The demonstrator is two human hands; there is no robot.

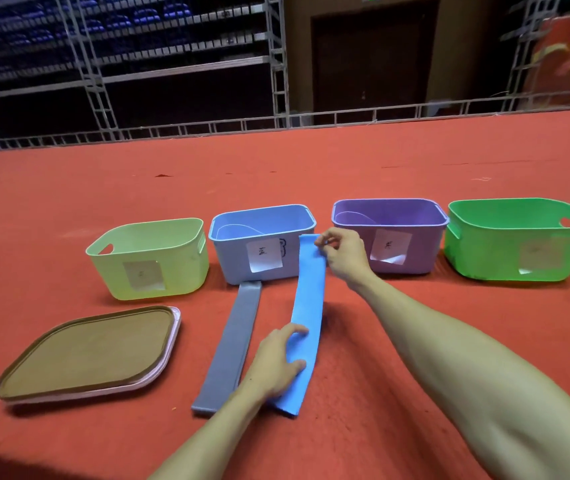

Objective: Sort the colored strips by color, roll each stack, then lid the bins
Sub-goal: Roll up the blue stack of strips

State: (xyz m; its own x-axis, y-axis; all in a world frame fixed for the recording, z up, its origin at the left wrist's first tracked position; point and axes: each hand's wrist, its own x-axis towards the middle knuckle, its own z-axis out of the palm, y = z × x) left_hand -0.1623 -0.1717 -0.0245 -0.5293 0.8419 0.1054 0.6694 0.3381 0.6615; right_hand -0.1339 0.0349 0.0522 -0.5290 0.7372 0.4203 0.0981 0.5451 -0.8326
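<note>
Our left hand (pixel 276 362) grips the blue strip's (pixel 308 299) near end, our right hand (pixel 342 254) pinches its far end, its length running toward the blue bin (pixel 233 261).

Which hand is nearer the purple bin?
Right. The right hand pinches the far end of the blue strip, just beside the purple bin; the left hand holds the strip's near part, well short of it.

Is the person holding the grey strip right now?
No, the left hand and the right hand both grip the blue strip, while the grey strip lies flat beside it.
</note>
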